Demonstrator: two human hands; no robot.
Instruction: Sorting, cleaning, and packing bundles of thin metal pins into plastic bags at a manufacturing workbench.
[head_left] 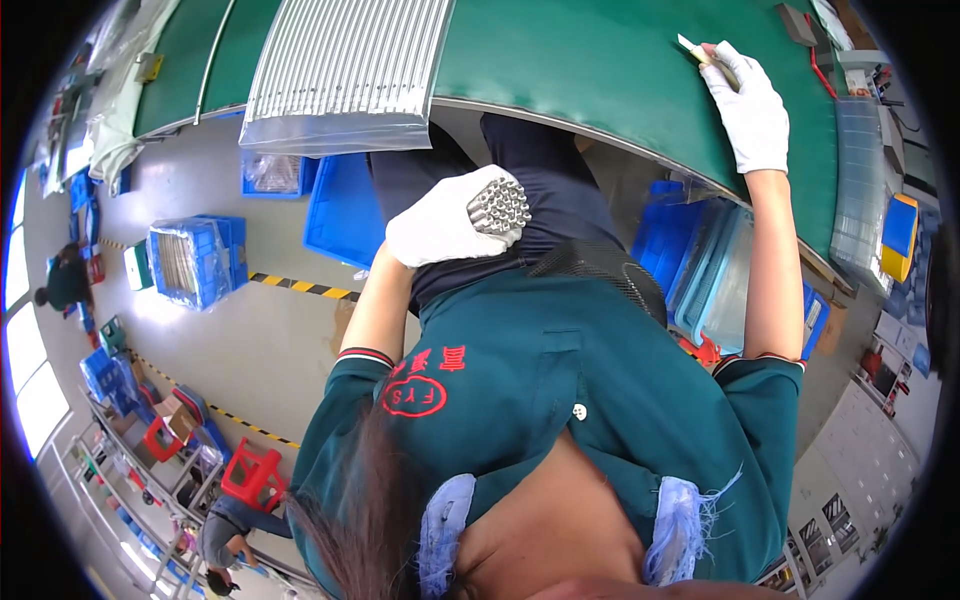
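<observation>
My left hand point(440, 222), in a white glove, is closed round a bundle of thin metal tubes point(500, 207) over my lap, their open ends turned up. My right hand point(752, 112), also gloved in white, rests over the green tabletop at the right. Its fingers are closed on a utility knife point(690, 46) with a pale pointed blade and a yellowish body, most of which the glove hides. On the table at the left, a clear plastic bag point(345, 70) holds a row of long silvery tubes and overhangs the front edge.
The green table point(570, 60) spans the far side, its edge just beyond my lap. Blue bins point(345, 215) stand below it at the left, and more blue trays point(690, 250) at the right. A blue and yellow box point(899, 238) is at the far right.
</observation>
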